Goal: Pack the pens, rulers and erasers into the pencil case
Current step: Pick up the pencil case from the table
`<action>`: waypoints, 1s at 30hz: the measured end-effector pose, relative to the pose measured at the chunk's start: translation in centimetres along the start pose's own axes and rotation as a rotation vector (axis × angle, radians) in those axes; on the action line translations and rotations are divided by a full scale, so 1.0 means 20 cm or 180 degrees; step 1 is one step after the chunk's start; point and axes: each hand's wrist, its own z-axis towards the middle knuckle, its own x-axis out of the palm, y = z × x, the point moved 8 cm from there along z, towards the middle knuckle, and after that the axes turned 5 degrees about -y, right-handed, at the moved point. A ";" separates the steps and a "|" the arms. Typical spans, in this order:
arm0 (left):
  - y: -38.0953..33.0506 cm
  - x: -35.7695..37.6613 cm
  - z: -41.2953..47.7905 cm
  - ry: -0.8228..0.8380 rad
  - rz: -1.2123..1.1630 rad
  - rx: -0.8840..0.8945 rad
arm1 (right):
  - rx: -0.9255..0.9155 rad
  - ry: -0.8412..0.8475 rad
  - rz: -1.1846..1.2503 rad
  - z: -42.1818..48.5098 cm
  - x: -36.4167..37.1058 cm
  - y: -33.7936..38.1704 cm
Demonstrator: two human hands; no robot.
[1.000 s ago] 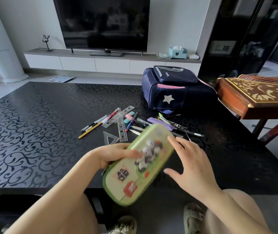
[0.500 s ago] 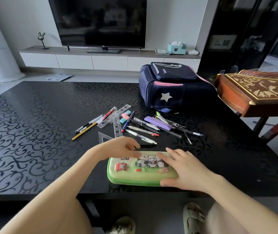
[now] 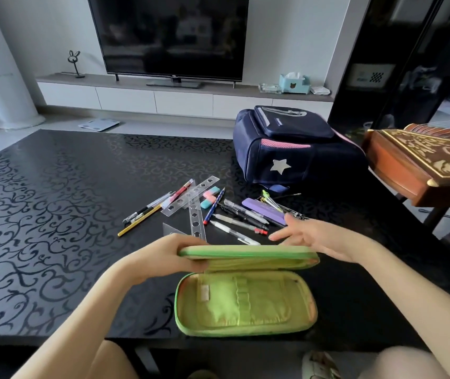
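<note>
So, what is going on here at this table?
A person is packing stationery. The green pencil case lies open on the black table, nothing visible inside yet. The left hand holds its lid up by the edge. The right hand, fingers straight, hovers behind the lid near the pens. The rulers and erasers lie loose further back.

**Around your work area**

In front of you is a black table [image 3: 54,228] with a scrolling pattern. A navy backpack [image 3: 286,151] with a pale star lies on its far right part. To your right, a carved wooden stringed instrument [image 3: 423,160] stands just beside the table. Ahead of you a dark television [image 3: 169,34] stands on a low white cabinet [image 3: 125,98], with a rabbit ornament [image 3: 74,62] at its left end and a blue tissue box [image 3: 294,84] towards its right. A bathroom scale [image 3: 98,124] lies on the floor beyond the table.
</note>
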 end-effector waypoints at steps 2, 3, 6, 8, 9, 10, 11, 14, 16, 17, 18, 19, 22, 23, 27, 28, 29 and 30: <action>0.01 -0.01 -0.01 -0.0044 0.0039 0.0072 | -0.0110 -0.0545 -0.0100 0.11 -0.08 0.02; 0.01 -0.01 -0.02 -0.0087 -0.0015 0.0065 | -0.0227 -0.0747 -0.0341 0.17 -0.10 0.03; 0.05 -0.03 -0.03 -0.0151 -0.0080 0.0069 | -0.0348 -0.0773 -0.0814 0.34 -0.06 0.02; 0.05 -0.04 -0.06 -0.0153 -0.0105 0.0091 | -0.0426 -0.0755 -0.1150 0.39 0.01 0.02; 0.06 -0.05 -0.06 -0.0133 -0.0170 0.0096 | -0.0516 -0.0754 -0.1427 0.43 0.03 0.02; 0.06 -0.05 -0.05 -0.0114 -0.0249 0.0080 | -0.0644 -0.0777 -0.1722 0.45 0.06 0.03; 0.07 -0.06 -0.05 -0.0072 -0.0332 0.0048 | -0.0803 -0.0816 -0.1959 0.46 0.08 0.04; 0.09 -0.06 -0.02 0.0063 -0.0574 -0.0043 | -0.1117 -0.1033 -0.2123 0.49 0.09 0.06; 0.11 -0.05 0.00 0.0103 -0.0716 -0.0073 | -0.1210 -0.1207 -0.2196 0.51 0.07 0.04; 0.12 -0.06 0.01 0.0089 -0.0761 -0.0084 | -0.1239 -0.1303 -0.2266 0.52 0.05 0.04; 0.12 -0.06 0.02 0.0041 -0.0804 -0.0084 | -0.1238 -0.1395 -0.2341 0.53 0.03 0.04; 0.12 -0.07 0.03 -0.0026 -0.0838 -0.0085 | -0.1214 -0.1494 -0.2400 0.53 0.01 0.03; 0.13 -0.10 0.06 -0.0349 -0.0853 -0.0108 | -0.1099 -0.1834 -0.2545 0.53 -0.07 0.03; 0.14 -0.12 0.08 -0.0544 -0.0821 -0.0148 | -0.1056 -0.1925 -0.2581 0.52 -0.09 0.03; 0.22 -0.17 0.17 -0.1268 -0.0429 -0.0412 | -0.0803 -0.1743 -0.2351 0.51 -0.17 -0.01; 0.23 -0.16 0.20 -0.1300 -0.0269 -0.0465 | -0.0666 -0.1686 -0.1874 0.50 -0.21 -0.03; 0.24 -0.14 0.23 -0.1282 -0.0144 -0.0547 | -0.0566 -0.1658 -0.1275 0.47 -0.25 -0.05; 0.25 -0.13 0.24 -0.1262 -0.0086 -0.0610 | -0.0564 -0.1708 -0.0829 0.46 -0.29 -0.06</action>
